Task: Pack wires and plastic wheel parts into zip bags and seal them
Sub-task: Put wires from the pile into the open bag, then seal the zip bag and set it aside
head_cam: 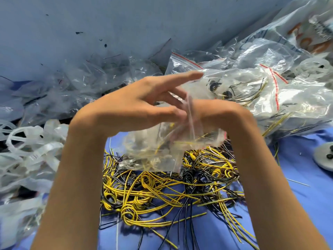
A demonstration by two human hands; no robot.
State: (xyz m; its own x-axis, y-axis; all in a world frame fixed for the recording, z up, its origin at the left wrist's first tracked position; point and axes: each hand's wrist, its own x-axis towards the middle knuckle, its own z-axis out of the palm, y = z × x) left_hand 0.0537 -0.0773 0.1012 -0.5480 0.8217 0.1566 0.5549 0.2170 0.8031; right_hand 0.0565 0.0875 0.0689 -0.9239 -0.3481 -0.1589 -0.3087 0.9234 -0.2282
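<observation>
So the small zip bag (162, 147) is up in the air over the table (292, 199), hanging right where the two hands meet. It's blurry, but there are yellow wire and some whitish plastic bits inside. The left hand (144, 107) pinches the bag's top with thumb and a lower finger, index finger sticking straight out. The right hand (216, 112) is up against the same top edge, but its fingers are hidden, so I can't tell whether it's gripping.

Directly under the bag is the loose wire pile (162, 192), yellow and black all tangled. The filled bags (252, 91), with red strips, are heaped to the right and back. The empty bags (81, 83) are back left against the blue wall (90, 24). The white wheel parts (27, 145) crowd the left edge. The only bare table is on the right, between the wires and a white disc (324, 159) at the frame edge.
</observation>
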